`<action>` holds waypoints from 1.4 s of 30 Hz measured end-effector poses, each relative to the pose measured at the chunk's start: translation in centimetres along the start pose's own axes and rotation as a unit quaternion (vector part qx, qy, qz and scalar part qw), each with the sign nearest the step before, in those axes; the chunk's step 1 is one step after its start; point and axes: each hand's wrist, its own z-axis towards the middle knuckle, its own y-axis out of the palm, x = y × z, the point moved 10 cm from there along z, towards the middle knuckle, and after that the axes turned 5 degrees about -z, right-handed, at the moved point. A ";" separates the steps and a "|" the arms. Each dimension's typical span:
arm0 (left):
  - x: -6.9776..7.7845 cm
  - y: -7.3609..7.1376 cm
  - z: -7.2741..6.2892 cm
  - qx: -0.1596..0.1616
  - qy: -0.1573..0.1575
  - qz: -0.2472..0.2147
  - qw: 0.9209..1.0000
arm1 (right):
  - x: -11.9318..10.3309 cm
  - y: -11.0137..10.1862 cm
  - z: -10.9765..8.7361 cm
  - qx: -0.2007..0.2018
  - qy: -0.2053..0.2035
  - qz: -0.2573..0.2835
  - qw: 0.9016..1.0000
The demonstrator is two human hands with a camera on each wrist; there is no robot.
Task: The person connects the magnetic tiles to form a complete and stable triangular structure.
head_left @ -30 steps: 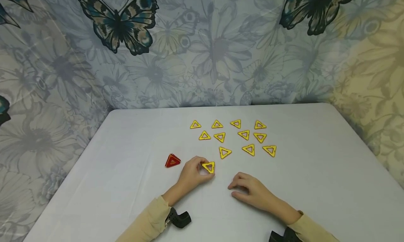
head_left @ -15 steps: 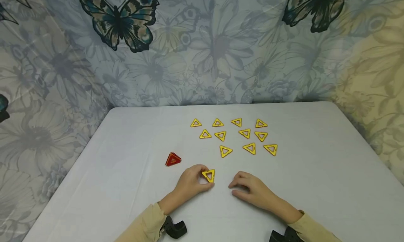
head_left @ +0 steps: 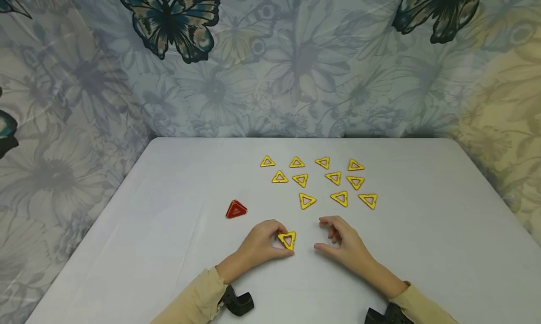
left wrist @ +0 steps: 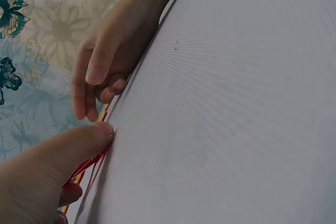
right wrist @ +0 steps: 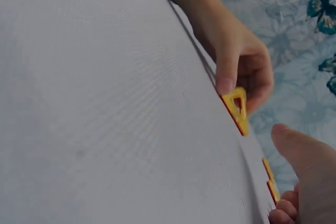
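Observation:
My left hand (head_left: pixel 263 242) pinches a yellow triangular frame piece (head_left: pixel 292 234) between thumb and fingers, close over the white table. In the right wrist view the held triangle (right wrist: pixel 243 124) shows a red underside, with the other hand's thumb at one corner. To its right, my right hand (head_left: pixel 347 246) has thumb and fingers spread apart and holds nothing. Its fingertips point toward the held triangle, with a gap between them. Left of the left hand lies a red triangular piece (head_left: pixel 235 210) with a smaller triangle outlined inside it.
Several more yellow triangular frames, one of them a triangle (head_left: pixel 307 201) close beyond the hands, lie in loose rows on the white table (head_left: pixel 169 230). Behind the table's far edge hangs a butterfly-patterned cloth (head_left: pixel 296 94). Black wrist cameras (head_left: pixel 239 304) sit under both sleeves.
My left hand has drawn the yellow triangle nearer to me. The right hand's fingers have lifted and spread away from the thumb. The head view has shifted slightly.

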 end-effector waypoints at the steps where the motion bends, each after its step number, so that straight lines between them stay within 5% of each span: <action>1: 0.1 0.1 0.1 -0.003 0.001 -0.003 1.000 | 0.2 0.0 0.3 0.002 0.001 -0.003 1.000; 9: -0.1 0.3 0.1 -0.006 -0.017 -0.026 1.000 | 2.8 0.8 3.3 0.005 0.077 -0.046 0.996; 19: -0.3 0.2 0.1 0.002 -0.013 -0.020 1.000 | 4.3 2.7 6.4 -0.027 0.100 -0.083 0.991; 42: -0.7 0.0 0.2 -0.008 -0.040 -0.017 0.999 | 4.0 3.3 6.3 -0.035 0.117 -0.077 0.989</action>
